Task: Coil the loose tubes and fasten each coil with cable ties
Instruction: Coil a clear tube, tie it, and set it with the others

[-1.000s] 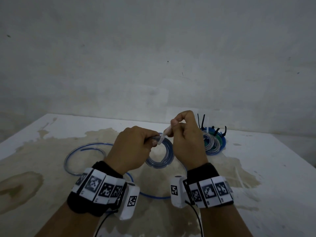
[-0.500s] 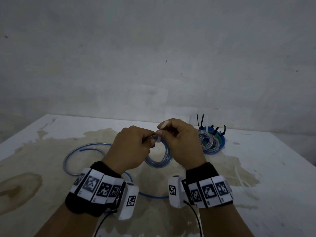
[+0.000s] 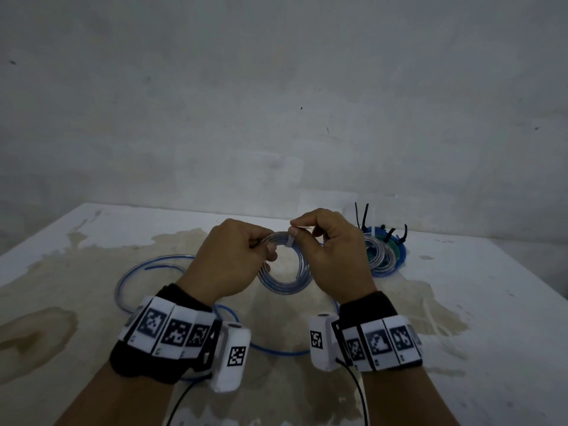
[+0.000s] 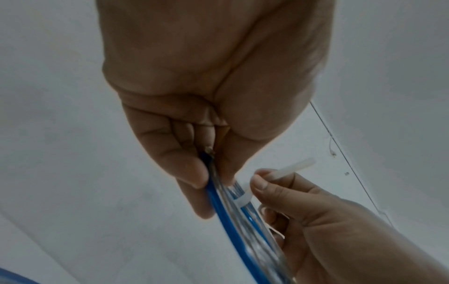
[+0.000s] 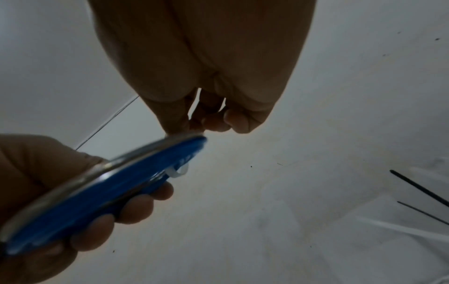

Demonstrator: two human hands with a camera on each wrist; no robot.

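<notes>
My left hand (image 3: pixel 236 259) grips a small coil of clear and blue tube (image 3: pixel 284 285), held upright above the white table (image 3: pixel 491 302). A white cable tie (image 4: pixel 243 200) wraps the coil's top strands just right of that grip. My right hand (image 3: pixel 332 250) pinches the tie's free tail (image 4: pixel 294 168) between thumb and forefinger, right above the coil. In the right wrist view the coil (image 5: pixel 102 192) runs edge-on through the left hand's fingers (image 5: pixel 136 207), and the tie's head (image 5: pixel 178 173) sticks out below it. The coil's loose end trails down to a blue tube (image 3: pixel 276 352) on the table.
A finished stack of coils (image 3: pixel 384 256) with black cable ties (image 3: pixel 362 216) standing up lies behind my right hand. A loose tube loop (image 3: pixel 147 265) lies left on the stained tabletop. White cable ties (image 3: pixel 433 321) lie at the right. A grey wall stands close behind.
My right hand came down from its raised pull, bringing the tie's tail close to the coil. The left hand kept its grip on the coil and barely moved.
</notes>
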